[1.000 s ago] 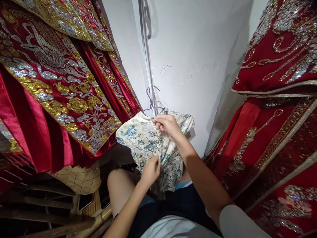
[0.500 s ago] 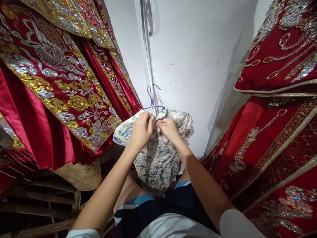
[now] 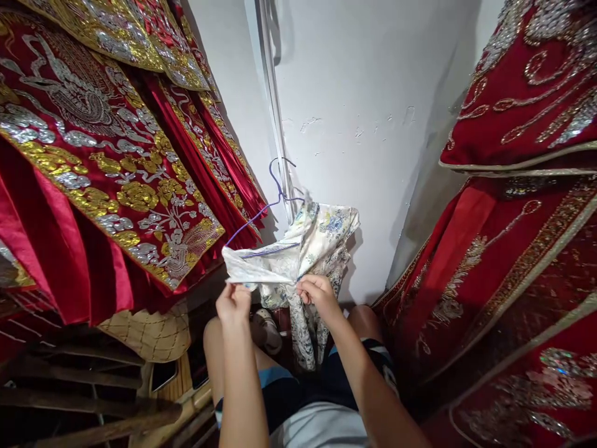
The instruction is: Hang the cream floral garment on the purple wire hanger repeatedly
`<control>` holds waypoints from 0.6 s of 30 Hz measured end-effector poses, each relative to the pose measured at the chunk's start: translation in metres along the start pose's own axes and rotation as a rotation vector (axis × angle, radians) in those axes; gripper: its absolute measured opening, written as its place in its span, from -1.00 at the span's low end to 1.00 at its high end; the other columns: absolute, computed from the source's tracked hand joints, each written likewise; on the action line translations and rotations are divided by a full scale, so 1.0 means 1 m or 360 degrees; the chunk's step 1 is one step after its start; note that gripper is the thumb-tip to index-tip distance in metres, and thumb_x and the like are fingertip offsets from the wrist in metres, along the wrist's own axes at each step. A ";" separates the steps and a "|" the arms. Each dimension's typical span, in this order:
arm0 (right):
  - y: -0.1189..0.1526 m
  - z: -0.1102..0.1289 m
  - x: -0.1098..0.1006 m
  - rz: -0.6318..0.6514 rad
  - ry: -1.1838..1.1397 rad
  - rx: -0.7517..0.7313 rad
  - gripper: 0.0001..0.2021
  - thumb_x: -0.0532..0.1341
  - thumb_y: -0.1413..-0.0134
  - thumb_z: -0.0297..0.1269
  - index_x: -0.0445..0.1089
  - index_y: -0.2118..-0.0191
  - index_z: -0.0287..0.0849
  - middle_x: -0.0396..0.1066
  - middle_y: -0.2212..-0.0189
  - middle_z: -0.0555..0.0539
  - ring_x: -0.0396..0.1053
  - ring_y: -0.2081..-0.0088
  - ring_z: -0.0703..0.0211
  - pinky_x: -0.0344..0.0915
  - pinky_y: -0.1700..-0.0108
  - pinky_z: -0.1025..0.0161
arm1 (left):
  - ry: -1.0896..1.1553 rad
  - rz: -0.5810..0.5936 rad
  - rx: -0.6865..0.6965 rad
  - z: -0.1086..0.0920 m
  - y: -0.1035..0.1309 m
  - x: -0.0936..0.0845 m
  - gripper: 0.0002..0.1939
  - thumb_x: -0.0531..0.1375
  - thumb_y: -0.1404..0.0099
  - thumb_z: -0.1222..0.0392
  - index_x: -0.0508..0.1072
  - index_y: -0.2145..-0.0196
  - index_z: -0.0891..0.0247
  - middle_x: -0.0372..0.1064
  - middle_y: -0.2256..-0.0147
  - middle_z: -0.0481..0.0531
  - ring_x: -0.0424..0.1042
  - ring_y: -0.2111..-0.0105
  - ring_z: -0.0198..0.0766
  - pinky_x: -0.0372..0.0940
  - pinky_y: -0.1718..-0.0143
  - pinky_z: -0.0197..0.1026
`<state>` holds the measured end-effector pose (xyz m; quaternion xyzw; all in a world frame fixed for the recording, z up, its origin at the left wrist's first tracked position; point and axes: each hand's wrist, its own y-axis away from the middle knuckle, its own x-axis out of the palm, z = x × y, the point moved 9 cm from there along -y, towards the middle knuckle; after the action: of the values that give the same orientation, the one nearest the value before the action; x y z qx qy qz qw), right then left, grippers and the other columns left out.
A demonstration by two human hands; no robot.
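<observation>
A white garment point(image 3: 326, 239) with a blue and yellow floral print hangs on a purple wire hanger point(image 3: 281, 194) in front of the wall. Its left side is pulled open, baring the hanger's left arm and lower bar. My left hand point(image 3: 234, 302) pinches the lower left edge of the cloth. At the middle front, my right hand point(image 3: 316, 291) pinches the garment's edge. The cloth between my hands is stretched. Below, the rest of the garment falls in folds between my knees.
Red sequined garments hang at the left point(image 3: 140, 193) and right point(image 3: 508, 261). Behind the hanger is a white wall point(image 3: 354, 81) with a metal strip. At lower left are wooden slats point(image 3: 79, 398), a cream quilted item point(image 3: 149, 330) and a phone-like object point(image 3: 164, 375).
Both hands have come down from the collar, the left one also moving left. The garment's left side is now drawn open and the hanger arm shows.
</observation>
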<state>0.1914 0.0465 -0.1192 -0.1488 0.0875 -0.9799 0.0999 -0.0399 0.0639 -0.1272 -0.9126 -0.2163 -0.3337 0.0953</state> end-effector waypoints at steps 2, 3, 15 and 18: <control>0.005 -0.006 -0.013 -0.0078 -0.0012 0.0024 -0.78 0.20 0.12 -0.21 0.38 0.65 -0.16 0.19 0.77 0.07 0.06 0.66 0.31 -0.07 0.55 0.30 | 0.0028 -0.0035 -0.0134 0.032 0.014 -0.009 -0.75 -0.02 -0.34 0.38 0.45 0.20 0.29 0.48 0.36 0.12 0.52 0.34 -0.25 0.42 0.28 -0.21; 0.007 -0.010 -0.021 -0.0123 -0.0012 0.0030 -0.78 0.21 0.12 -0.20 0.38 0.65 -0.16 0.19 0.76 0.07 0.05 0.66 0.31 -0.09 0.55 0.29 | 0.0023 -0.0037 -0.0190 0.045 0.020 -0.011 -0.73 -0.03 -0.33 0.40 0.46 0.22 0.30 0.48 0.39 0.11 0.51 0.37 -0.26 0.42 0.29 -0.22; 0.011 -0.031 -0.070 -0.0395 0.0247 0.0024 -0.75 0.21 -0.09 -0.03 0.37 0.49 -0.05 0.36 0.49 -0.02 0.28 0.41 0.10 0.18 0.38 0.22 | -0.0267 0.0809 -0.0182 0.042 0.092 0.078 -0.81 0.36 -0.18 0.10 0.53 0.38 0.29 0.46 0.19 0.11 0.44 0.19 -0.16 0.34 0.09 -0.18; 0.013 -0.032 -0.055 -0.0259 0.0155 0.0124 -0.61 0.11 -0.18 0.18 0.48 0.28 -0.01 0.47 0.33 -0.12 0.41 0.13 -0.07 0.30 0.17 0.12 | -0.0863 0.1195 0.0156 0.039 0.129 0.114 -0.81 0.25 -0.32 0.06 0.55 0.34 0.21 0.40 0.01 0.13 0.38 -0.02 -0.05 0.22 -0.13 -0.06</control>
<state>0.2348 0.0503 -0.1674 -0.1035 0.0416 -0.9935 0.0213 0.1195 -0.0009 -0.0870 -0.9764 0.0966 -0.0149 0.1926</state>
